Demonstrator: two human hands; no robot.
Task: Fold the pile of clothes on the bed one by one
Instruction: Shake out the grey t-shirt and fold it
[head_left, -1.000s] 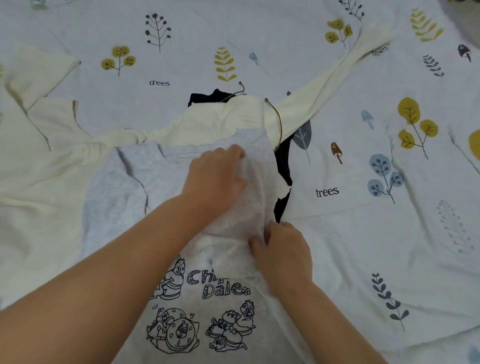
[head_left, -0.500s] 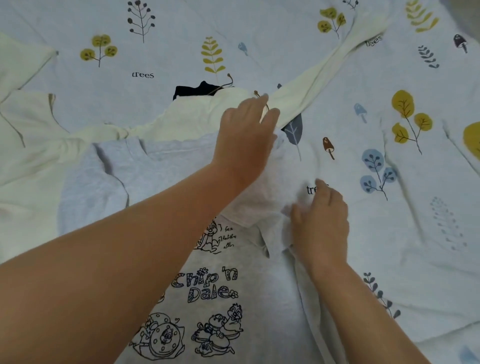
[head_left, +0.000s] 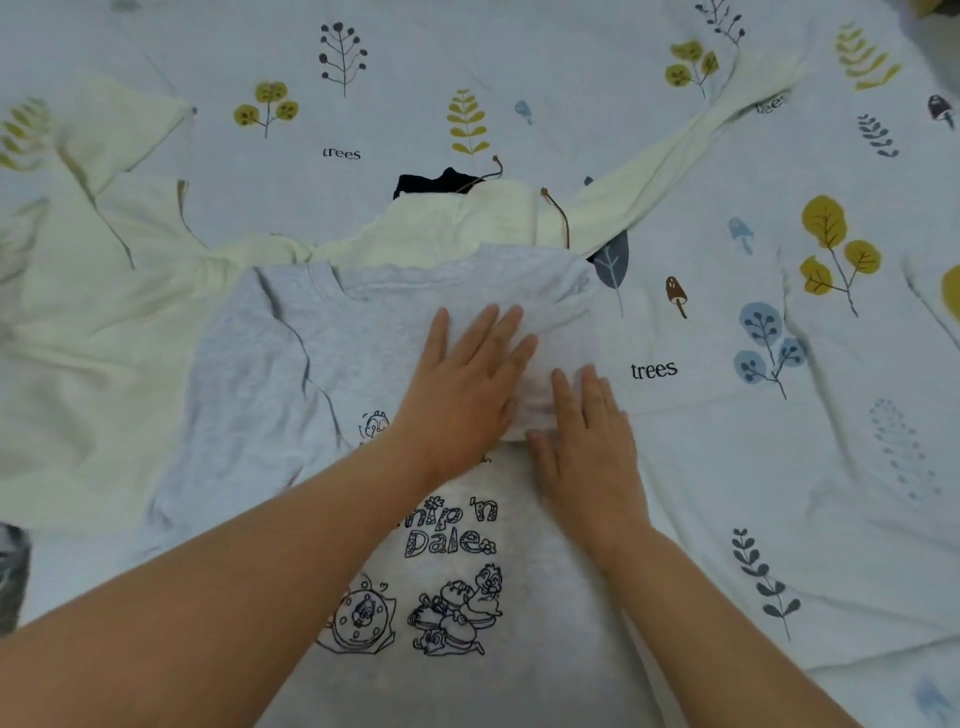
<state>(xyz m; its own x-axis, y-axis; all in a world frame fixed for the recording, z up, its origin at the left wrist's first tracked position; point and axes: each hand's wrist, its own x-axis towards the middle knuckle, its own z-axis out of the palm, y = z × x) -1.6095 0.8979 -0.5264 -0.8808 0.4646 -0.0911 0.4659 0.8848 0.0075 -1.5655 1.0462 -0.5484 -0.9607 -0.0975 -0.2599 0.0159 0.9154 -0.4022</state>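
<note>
A light grey sweatshirt (head_left: 260, 384) with a black "Chip 'n Dale" cartoon print lies face up on the bed, collar away from me. Its right sleeve is folded in over the chest. My left hand (head_left: 467, 384) lies flat on that folded sleeve, fingers straight. My right hand (head_left: 587, 441) presses flat beside it on the sleeve's right edge. A cream hooded garment (head_left: 104, 312) with brown drawstrings lies spread under and behind the sweatshirt. A dark garment (head_left: 431, 184) peeks out behind the cream one.
The bed sheet (head_left: 779, 467) is pale blue with leaf, tree and mushroom prints and the word "trees". One cream sleeve (head_left: 675, 161) stretches toward the far right. A dark object (head_left: 10, 577) shows at the left edge.
My left hand came back from the collar edge and now lies flat on the folded sleeve. My right hand slid left onto the sleeve. The sleeve fold lies flatter.
</note>
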